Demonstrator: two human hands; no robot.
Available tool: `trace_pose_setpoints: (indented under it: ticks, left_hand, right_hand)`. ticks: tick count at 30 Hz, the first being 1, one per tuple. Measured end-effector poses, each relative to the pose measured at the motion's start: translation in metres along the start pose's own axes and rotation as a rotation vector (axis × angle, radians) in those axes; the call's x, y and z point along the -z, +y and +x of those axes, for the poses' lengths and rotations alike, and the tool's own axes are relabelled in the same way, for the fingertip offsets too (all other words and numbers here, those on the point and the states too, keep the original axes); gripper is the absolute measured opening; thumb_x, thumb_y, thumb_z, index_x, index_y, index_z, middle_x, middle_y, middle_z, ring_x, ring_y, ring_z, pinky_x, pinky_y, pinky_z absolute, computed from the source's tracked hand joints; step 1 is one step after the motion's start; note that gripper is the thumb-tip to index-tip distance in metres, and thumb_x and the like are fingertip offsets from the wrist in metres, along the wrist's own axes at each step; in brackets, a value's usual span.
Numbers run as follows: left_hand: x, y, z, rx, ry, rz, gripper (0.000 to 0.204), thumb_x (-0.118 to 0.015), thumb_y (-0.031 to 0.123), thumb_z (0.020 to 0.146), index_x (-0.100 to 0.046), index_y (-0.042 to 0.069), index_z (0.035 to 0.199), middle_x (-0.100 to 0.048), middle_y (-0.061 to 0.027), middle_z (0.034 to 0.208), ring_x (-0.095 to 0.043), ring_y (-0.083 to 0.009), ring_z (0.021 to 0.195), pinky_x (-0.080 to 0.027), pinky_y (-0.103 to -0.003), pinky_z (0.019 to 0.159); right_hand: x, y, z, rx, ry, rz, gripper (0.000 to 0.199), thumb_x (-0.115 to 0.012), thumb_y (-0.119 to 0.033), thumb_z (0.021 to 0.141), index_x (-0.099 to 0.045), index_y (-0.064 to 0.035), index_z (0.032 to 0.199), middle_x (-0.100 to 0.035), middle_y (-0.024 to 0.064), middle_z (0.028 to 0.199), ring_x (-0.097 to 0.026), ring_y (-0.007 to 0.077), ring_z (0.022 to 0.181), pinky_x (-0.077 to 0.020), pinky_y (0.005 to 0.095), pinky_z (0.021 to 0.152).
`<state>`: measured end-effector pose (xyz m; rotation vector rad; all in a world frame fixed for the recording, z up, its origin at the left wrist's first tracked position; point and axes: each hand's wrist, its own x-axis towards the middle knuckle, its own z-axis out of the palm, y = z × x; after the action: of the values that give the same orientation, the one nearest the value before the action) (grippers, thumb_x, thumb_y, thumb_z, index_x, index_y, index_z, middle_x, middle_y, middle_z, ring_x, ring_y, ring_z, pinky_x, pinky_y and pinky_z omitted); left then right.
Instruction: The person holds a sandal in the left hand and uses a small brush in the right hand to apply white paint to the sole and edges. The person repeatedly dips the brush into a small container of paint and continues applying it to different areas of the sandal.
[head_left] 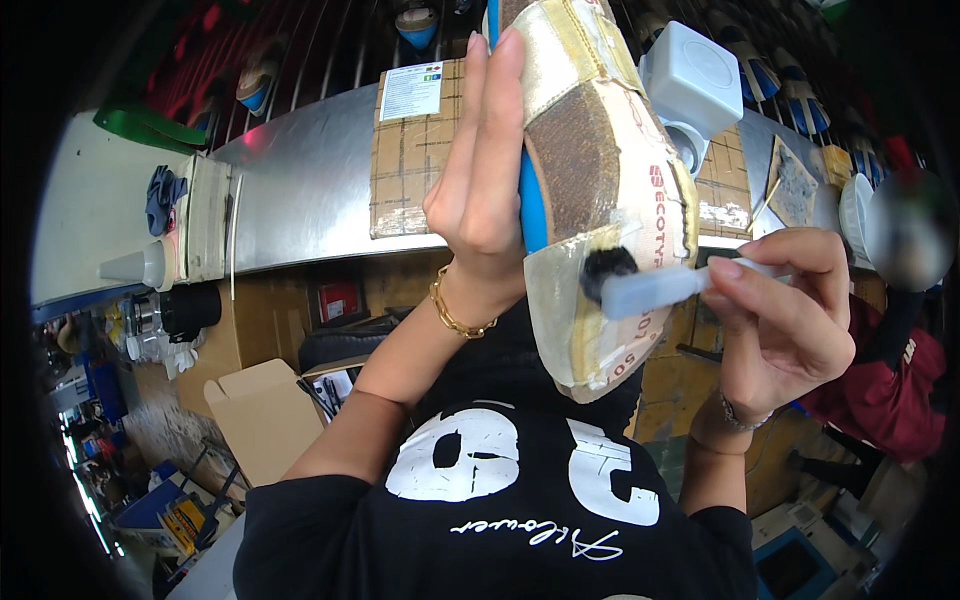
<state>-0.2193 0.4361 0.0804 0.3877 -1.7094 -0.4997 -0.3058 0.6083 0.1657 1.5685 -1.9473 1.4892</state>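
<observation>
My left hand grips an upturned shoe upper on a blue last, its cream edges and brown insole board facing me. My right hand pinches a pale brush handle, whose dark bristles press on the bottom of the shoe near its lower end. A gold bracelet sits on my left wrist, a thin band on my right.
A shiny metal workbench runs behind the shoe, with a cardboard pad on it. A white plastic pot stands beside the shoe. More lasted shoes line a rack at the back. A person in red is at the right. Boxes sit below.
</observation>
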Motion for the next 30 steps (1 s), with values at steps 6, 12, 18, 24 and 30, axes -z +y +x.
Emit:
trace_pose_setpoints:
  ticks: [6, 12, 18, 24, 30]
  left_hand:
    - [0.004, -0.005, 0.002, -0.072, -0.037, 0.074, 0.064, -0.078, 0.017, 0.08, -0.056, -0.011, 0.133, -0.061, -0.0324, 0.126, -0.064, -0.0413, 0.115, -0.06, -0.037, 0.08]
    - [0.011, -0.003, 0.003, -0.012, -0.156, 0.03, 0.066, -0.078, 0.016, 0.079, -0.054, -0.01, 0.135, -0.061, -0.0336, 0.126, -0.065, -0.0411, 0.113, -0.059, -0.039, 0.084]
    - [0.015, -0.006, -0.002, 0.081, -0.214, -0.014, 0.068, -0.079, 0.015, 0.077, -0.054, -0.006, 0.137, -0.061, -0.0344, 0.125, -0.067, -0.041, 0.109, -0.059, -0.039, 0.083]
    - [0.012, -0.006, -0.001, 0.097, -0.168, 0.032, 0.074, -0.081, 0.018, 0.076, -0.051, -0.005, 0.14, -0.06, -0.0375, 0.124, -0.067, -0.0427, 0.108, -0.059, -0.039, 0.08]
    - [0.014, -0.007, 0.0, 0.128, -0.154, 0.068, 0.076, -0.081, 0.018, 0.075, -0.05, -0.002, 0.142, -0.058, -0.0386, 0.125, -0.066, -0.0443, 0.108, -0.058, -0.041, 0.08]
  right_hand:
    - [0.0, 0.001, 0.0, 0.015, -0.072, 0.05, 0.036, -0.082, -0.003, 0.05, -0.082, -0.0164, 0.083, -0.059, 0.0042, 0.081, -0.055, 0.0142, 0.07, -0.0387, 0.0239, 0.06]
    - [0.009, 0.003, -0.005, 0.02, -0.18, 0.095, 0.029, -0.08, -0.009, 0.049, -0.079, -0.0122, 0.077, -0.06, 0.0067, 0.082, -0.054, 0.0208, 0.077, -0.037, 0.0318, 0.068]
    - [0.014, 0.0, 0.0, 0.053, -0.242, 0.131, 0.022, -0.081, -0.012, 0.053, -0.077, -0.0153, 0.075, -0.06, 0.0056, 0.081, -0.051, 0.0201, 0.073, -0.0345, 0.0326, 0.065]
    - [0.006, -0.018, -0.008, -0.089, -0.081, -0.037, 0.031, -0.082, -0.008, 0.057, -0.082, -0.0128, 0.088, -0.06, 0.0053, 0.079, -0.054, 0.0141, 0.065, -0.0355, 0.0235, 0.055]
    - [0.008, -0.027, -0.022, 0.157, -0.077, -0.263, 0.042, -0.082, -0.004, 0.052, -0.082, -0.0195, 0.092, -0.059, 0.004, 0.086, -0.053, 0.0149, 0.068, -0.0386, 0.0272, 0.059]
